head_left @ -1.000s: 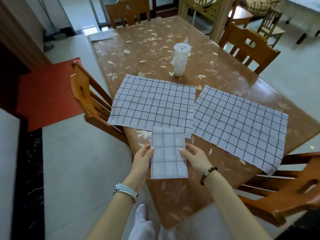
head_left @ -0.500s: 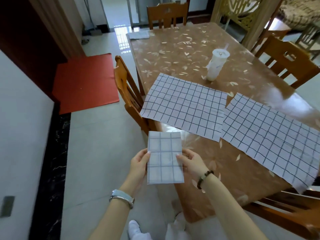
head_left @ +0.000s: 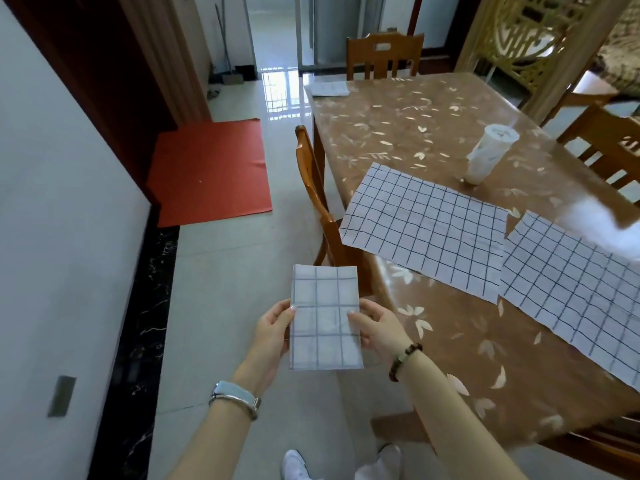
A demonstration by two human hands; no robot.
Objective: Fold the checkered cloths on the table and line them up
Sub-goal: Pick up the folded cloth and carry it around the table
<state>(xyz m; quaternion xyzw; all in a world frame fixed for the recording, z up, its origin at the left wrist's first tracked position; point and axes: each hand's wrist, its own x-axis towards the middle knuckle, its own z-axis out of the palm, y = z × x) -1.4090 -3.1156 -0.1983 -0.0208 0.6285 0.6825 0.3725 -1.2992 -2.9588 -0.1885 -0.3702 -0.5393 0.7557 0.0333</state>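
Under everything lies a floor (head_left: pixel 225 306) of pale glossy tiles. On its left side stands a white wall (head_left: pixel 52 202) with a strip of black marble at its foot. At the right, a long brown tabletop (head_left: pixel 433 133) with a printed pattern of leaves reaches toward a bright doorway at the far end of the room. A red mat (head_left: pixel 207 171) lies flat on the floor beside a dark wooden door frame. Wooden chairs stand around the tabletop, among them a left chair (head_left: pixel 318 209) at its long side and a far chair (head_left: pixel 384 57) at its end.

Two checkered cloths lie unfolded on the tabletop. The left flat cloth (head_left: pixel 426 230) passes a little over the left edge with one corner. The right flat cloth (head_left: pixel 581 289) lies just beside it and runs out of the view.

The folded cloth (head_left: pixel 325 317), a small upright rectangle, is in the air over the floor, just beside the near left corner of the tabletop and not touching it. A white cup (head_left: pixel 488 155) stands behind the flat cloths. A pale flat item (head_left: pixel 329 88) lies at the far left corner, and I cannot tell what it is.

The left hand (head_left: pixel 273 327) pinches the left edge of the folded cloth, with the thumb on the front. The right hand (head_left: pixel 379 329) pinches the right edge in the same way, so each grip is pressed on the cloth. A watch (head_left: pixel 235 398) sits on the left wrist and a bead bracelet (head_left: pixel 403 362) on the right.
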